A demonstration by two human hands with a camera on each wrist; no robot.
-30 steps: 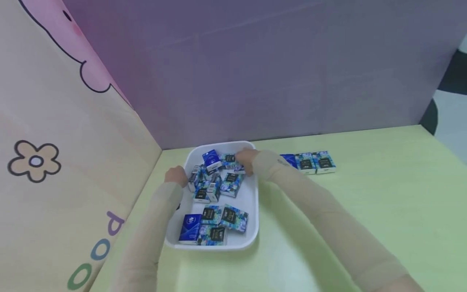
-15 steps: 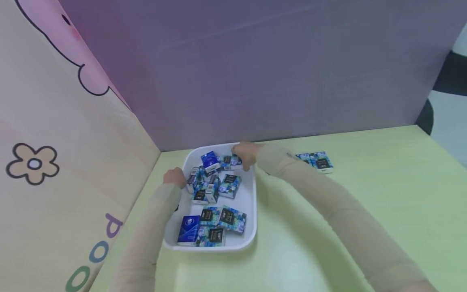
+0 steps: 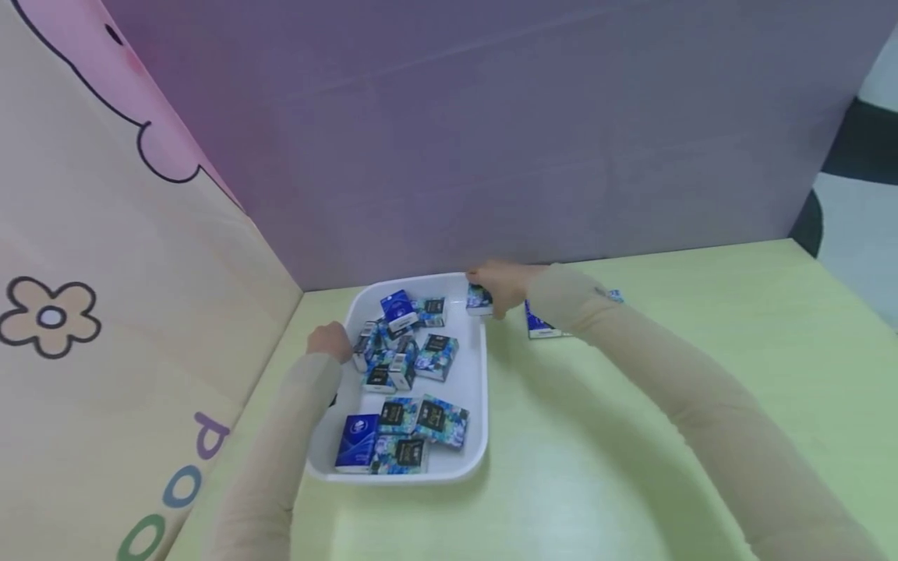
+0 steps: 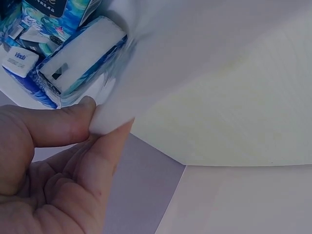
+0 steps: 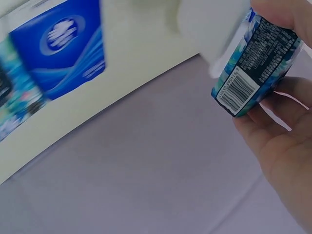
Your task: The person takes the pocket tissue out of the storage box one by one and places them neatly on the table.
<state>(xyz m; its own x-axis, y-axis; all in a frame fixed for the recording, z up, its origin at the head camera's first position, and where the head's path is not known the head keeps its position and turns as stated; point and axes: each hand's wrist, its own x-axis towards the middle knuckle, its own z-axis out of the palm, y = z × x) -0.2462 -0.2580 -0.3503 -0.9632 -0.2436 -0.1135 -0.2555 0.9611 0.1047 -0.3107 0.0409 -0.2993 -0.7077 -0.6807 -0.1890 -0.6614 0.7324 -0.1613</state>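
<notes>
A white plastic tub [image 3: 463, 460] holds several small tissue packs, most with a blue-green floral print and a black label. My left hand [image 3: 330, 343] pinches the tub's left rim between thumb and fingers, as the left wrist view shows [image 4: 63, 161]. Between the thumb and fingers of my right hand [image 3: 508, 287] is a floral tissue pack [image 5: 256, 66], its barcode side showing in the right wrist view. This pack overlaps the tub's far right rim in the head view. Inside, a plain blue tissue pack [image 3: 399, 310] leans on floral ones, and another blue pack [image 3: 358, 442] lies at the near left.
Right of the tub, a blue tissue pack [image 3: 540, 321] lies on the pale green table [image 3: 547, 483] beside floral ones, partly hidden by my right sleeve. A purple-grey wall [image 3: 491, 156] borders the far edge, and a printed panel [image 3: 140, 273] stands at left.
My right hand has picked up a floral tissue pack from the tub's far right corner and moved right with it to the rim. My left hand keeps its hold on the tub.
</notes>
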